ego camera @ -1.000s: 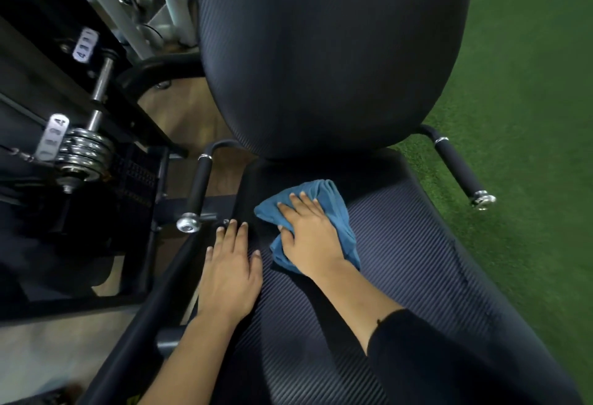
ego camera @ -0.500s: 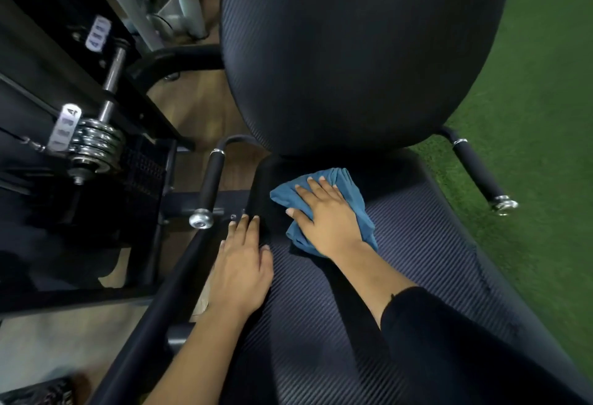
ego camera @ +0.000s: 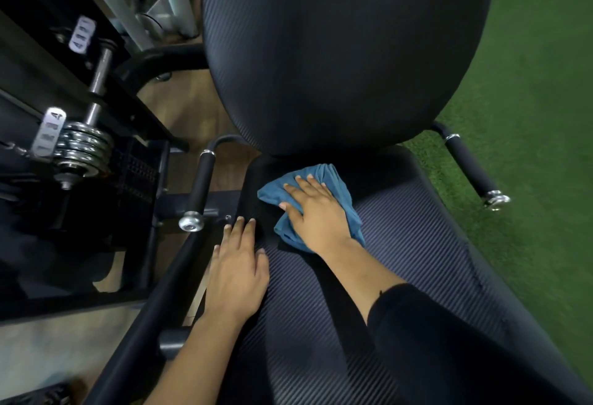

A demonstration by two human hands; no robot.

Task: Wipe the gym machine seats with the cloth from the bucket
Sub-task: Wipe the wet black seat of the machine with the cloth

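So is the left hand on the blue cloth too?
No, the left hand lies flat on the seat; only the right hand presses the blue cloth.

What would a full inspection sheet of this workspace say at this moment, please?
Surface: black ribbed seat pad, with the backrest rising behind it.
Job's things: blue cloth bunched on the seat pad's back left corner; the bucket is not in view.
Clutter: nothing seen.
Grippers: right hand presses flat on the cloth; left hand rests flat on the seat pad's left edge.
Cables: nothing seen.
Surroundings: left handle and right handle beside the seat; weight plates at left; green turf at right; wooden floor under the frame.
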